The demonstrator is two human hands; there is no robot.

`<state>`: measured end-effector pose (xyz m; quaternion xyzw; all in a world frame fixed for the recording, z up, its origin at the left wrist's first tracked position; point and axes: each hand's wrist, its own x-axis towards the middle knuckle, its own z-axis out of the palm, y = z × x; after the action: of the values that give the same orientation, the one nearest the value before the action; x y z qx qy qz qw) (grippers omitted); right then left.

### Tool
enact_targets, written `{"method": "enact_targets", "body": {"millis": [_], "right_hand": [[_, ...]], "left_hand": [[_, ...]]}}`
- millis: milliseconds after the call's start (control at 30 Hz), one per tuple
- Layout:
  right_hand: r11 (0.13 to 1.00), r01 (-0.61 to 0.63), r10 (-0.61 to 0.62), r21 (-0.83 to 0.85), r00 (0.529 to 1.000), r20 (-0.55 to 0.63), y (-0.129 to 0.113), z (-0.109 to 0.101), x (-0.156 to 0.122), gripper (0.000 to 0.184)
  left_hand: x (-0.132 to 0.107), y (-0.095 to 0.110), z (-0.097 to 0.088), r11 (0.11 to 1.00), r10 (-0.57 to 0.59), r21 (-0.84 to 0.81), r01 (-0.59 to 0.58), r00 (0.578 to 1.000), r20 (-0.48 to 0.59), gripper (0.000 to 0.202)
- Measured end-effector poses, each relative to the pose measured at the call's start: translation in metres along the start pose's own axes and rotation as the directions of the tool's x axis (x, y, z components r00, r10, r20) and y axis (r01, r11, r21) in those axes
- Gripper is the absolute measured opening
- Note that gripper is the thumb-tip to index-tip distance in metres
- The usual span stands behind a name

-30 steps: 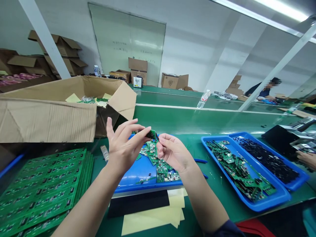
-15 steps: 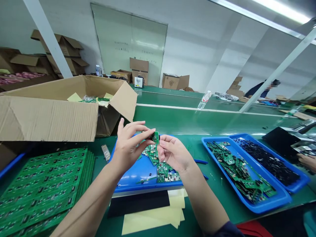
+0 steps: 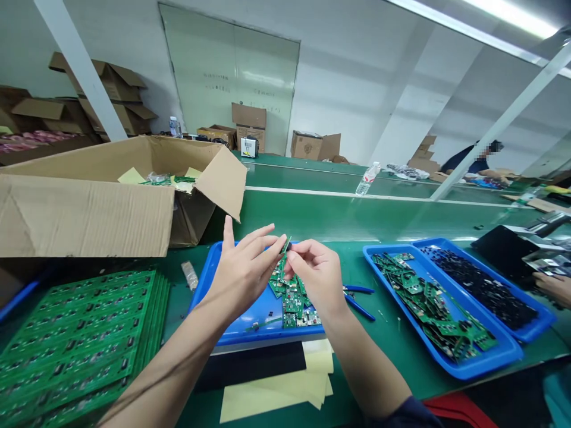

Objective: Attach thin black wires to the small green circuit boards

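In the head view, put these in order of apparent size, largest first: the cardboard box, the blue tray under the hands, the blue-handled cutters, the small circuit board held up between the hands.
1. Open cardboard box
2. Blue tray
3. Blue-handled cutters
4. Small circuit board, partly hidden and nearer the camera, so its place against the cutters is unsure.

The small circuit board point(image 3: 285, 245) is green solder mask, glossy. The tray point(image 3: 209, 297) under it — blue moulded plastic, smooth, shiny. Stacked PCB panels point(image 3: 75, 339): same green gloss. Bench mat point(image 3: 379, 339): smooth green sheet, soft sheen, looks rubbery. The cardboard box point(image 3: 89, 220) is corrugated, matt, slightly rough. The pliers point(image 3: 359, 306) have glossy blue plastic grips. The paper sheets point(image 3: 276, 395) — pale yellow, matt. The water bottle point(image 3: 368, 178): clear plastic, glossy.
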<state>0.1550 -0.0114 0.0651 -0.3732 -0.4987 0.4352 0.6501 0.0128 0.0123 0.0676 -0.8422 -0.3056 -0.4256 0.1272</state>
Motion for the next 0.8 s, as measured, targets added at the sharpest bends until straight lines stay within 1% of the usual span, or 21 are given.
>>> {"method": "enact_targets", "body": {"millis": [67, 133, 233, 267, 300, 367, 433, 467, 500, 600, 700, 800], "right_hand": [[0.998, 0.014, -0.014, -0.057, 1.000, -0.003, 0.004, 0.000, 0.000, 0.006], [0.995, 0.024, -0.022, -0.098, 1.000, 0.018, 0.008, 0.000, 0.002, 0.006], [0.995, 0.071, -0.066, -0.076, 0.996, 0.065, 0.008, -0.003, 0.004, 0.008], [0.993, 0.102, -0.098, -0.059, 0.992, 0.075, 0.005, -0.004, 0.004, 0.012], [0.989, 0.137, -0.133, -0.053, 0.988, 0.080, 0.003, -0.006, 0.005, 0.022], [0.976, 0.202, -0.195, -0.084, 0.977, 0.084, -0.003, -0.010, 0.004, 0.051], [0.958, 0.240, -0.225, -0.155, 0.969, 0.106, -0.007, -0.011, 0.002, 0.074], [0.949, 0.250, -0.230, -0.193, 0.966, 0.123, -0.008, -0.011, 0.001, 0.080], [0.940, 0.255, -0.228, -0.227, 0.964, 0.140, -0.007, -0.011, -0.001, 0.082], [0.924, 0.242, -0.204, -0.296, 0.967, 0.154, -0.002, -0.009, -0.004, 0.075], [0.909, 0.224, -0.189, -0.351, 0.973, 0.129, 0.000, -0.007, -0.004, 0.071], [0.893, 0.221, -0.173, -0.392, 0.973, 0.153, -0.003, -0.008, 0.000, 0.070]], "left_hand": [[0.001, 0.003, 0.000, 0.998, -0.049, -0.029, 0.049, 0.999, 0.007, 0.023], [0.002, 0.005, -0.002, 0.988, -0.129, -0.078, 0.130, 0.991, 0.019, 0.022], [0.004, 0.006, -0.007, 0.951, -0.272, -0.144, 0.275, 0.961, 0.040, 0.025], [0.005, 0.005, -0.009, 0.934, -0.314, -0.162, 0.318, 0.948, 0.046, 0.025], [0.005, 0.005, -0.011, 0.918, -0.352, -0.180, 0.355, 0.935, 0.048, 0.025], [0.006, 0.006, -0.014, 0.895, -0.396, -0.202, 0.397, 0.917, 0.050, 0.023], [0.007, 0.008, -0.015, 0.894, -0.396, -0.200, 0.401, 0.916, 0.069, 0.022], [0.007, 0.010, -0.016, 0.900, -0.383, -0.190, 0.392, 0.920, 0.084, 0.021], [0.007, 0.013, -0.015, 0.909, -0.367, -0.174, 0.379, 0.925, 0.101, 0.021], [0.006, 0.019, -0.013, 0.940, -0.315, -0.099, 0.327, 0.942, 0.118, 0.021], [0.004, 0.023, -0.008, 0.969, -0.245, 0.006, 0.245, 0.966, 0.086, 0.022], [0.000, 0.022, 0.001, 0.985, -0.161, 0.076, 0.156, 0.985, 0.070, 0.020]]}}
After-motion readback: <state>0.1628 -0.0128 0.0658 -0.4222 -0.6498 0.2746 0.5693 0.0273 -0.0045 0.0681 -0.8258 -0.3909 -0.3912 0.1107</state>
